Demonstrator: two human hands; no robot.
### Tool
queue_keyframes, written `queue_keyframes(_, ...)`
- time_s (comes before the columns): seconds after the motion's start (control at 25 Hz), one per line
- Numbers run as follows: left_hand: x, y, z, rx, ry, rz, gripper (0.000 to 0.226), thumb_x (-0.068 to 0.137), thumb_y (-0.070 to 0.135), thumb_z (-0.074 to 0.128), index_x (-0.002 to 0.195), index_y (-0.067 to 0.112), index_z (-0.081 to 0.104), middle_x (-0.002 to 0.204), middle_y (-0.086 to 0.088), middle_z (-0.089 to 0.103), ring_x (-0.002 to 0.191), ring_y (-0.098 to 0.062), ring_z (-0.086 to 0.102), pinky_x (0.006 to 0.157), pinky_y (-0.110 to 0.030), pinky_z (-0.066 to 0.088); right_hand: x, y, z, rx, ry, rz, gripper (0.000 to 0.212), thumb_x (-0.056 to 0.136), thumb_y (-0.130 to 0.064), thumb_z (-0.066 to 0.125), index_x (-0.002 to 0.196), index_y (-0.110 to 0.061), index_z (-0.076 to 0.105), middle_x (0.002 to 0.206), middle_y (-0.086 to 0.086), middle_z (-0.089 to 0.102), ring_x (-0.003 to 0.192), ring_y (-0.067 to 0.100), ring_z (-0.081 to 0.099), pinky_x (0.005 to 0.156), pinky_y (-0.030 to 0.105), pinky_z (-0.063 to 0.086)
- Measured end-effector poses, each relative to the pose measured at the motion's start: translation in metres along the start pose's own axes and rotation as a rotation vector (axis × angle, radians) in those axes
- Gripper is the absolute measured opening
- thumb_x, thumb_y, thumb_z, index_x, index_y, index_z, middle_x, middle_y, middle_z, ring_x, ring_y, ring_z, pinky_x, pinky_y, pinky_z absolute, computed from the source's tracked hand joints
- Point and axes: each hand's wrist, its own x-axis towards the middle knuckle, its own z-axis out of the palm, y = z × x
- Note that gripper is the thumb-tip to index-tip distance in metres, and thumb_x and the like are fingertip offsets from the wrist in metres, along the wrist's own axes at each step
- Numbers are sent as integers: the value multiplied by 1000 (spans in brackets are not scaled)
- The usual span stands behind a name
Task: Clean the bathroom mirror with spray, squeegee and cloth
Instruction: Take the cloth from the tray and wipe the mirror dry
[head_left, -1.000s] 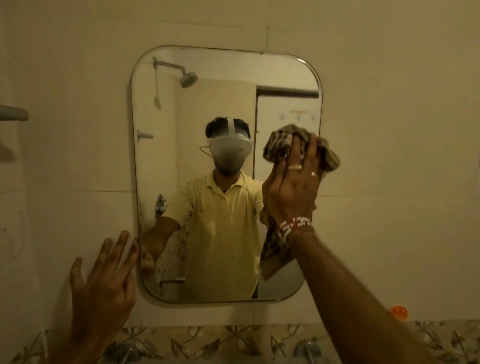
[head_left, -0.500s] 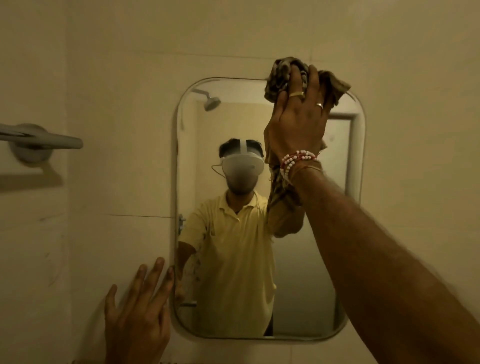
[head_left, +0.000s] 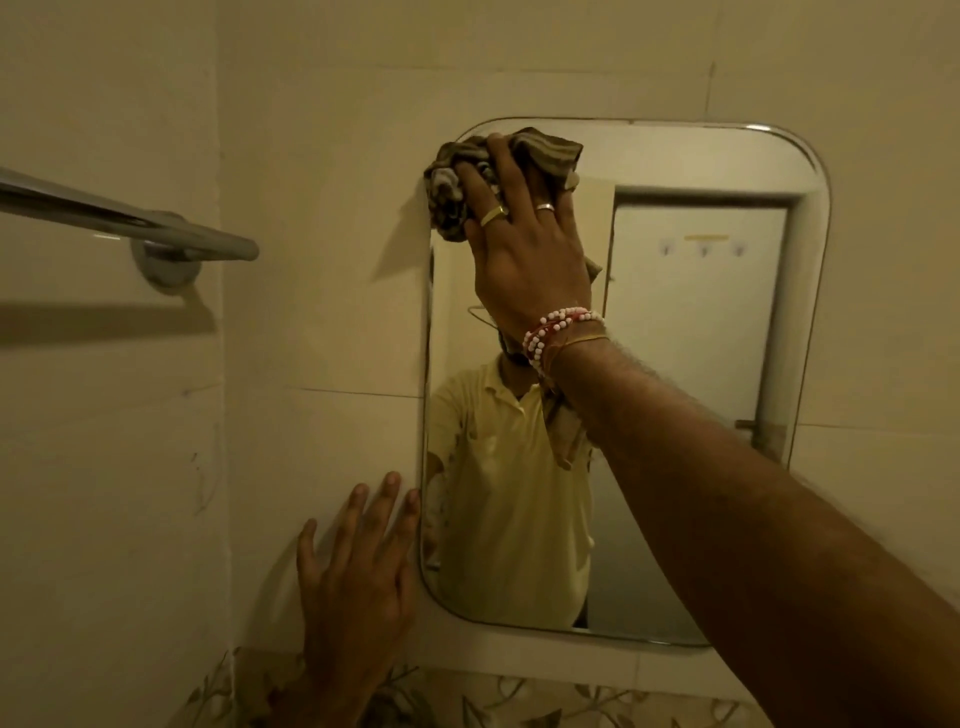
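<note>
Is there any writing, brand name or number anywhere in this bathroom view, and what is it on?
None readable: no words, brands or numbers show on the mirror, the cloth, the towel bar or the wall tiles.
The yellowish strip reflected on the door: too blurred to read.

Dim, warm yellow-green cast over the whole frame. Soft shadow under the towel bar (head_left: 130, 221) at left, another thrown leftward from the cloth (head_left: 457, 179) onto the wall (head_left: 322, 312), a third left of the left hand (head_left: 358, 587) at the bottom. Brightest in the mirror (head_left: 701, 322) at right, on the reflected pale door. Slight motion blur on the forearm at lower right. Wide-angle bending of the mirror edges and bar. Grainy, low contrast.
</note>
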Motion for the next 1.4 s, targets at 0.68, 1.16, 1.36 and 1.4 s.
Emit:
queue_keyframes(0.68,0,-13,-4,-11,-72,74,61,92,27,40,151,25,51,161,-3,47,153,-28,36,116,-72,26,-253,-71,73,57,-147,-142,59,101,-26,31,158,-24,18,168,8,11,153,32,18,118,56,24)
queue_keyframes(1.16,-4,3,-15,-178,-44,60,64,94,26,47,157,25,41,165,-5,38,147,-25,43,120,-69,14,-327,29,32,-116,-131,-105,72,89,-12,57,154,-25,30,165,4,18,150,31,24,115,52,31)
queue_keyframes(1.36,-4,52,-24,-198,-29,154,63,95,27,49,157,20,43,168,-8,33,152,-28,37,121,-69,15,-331,76,-7,-122,-208,101,82,72,-13,81,141,-31,42,152,6,35,132,33,37,95,51,47)
queue_keyframes(1.4,-1,65,-26,-207,-30,163,62,95,26,48,156,20,44,168,-8,33,151,-28,37,121,-70,16,-323,81,-13,-107,-205,88,79,71,-14,82,137,-33,43,145,6,39,125,33,40,90,51,49)
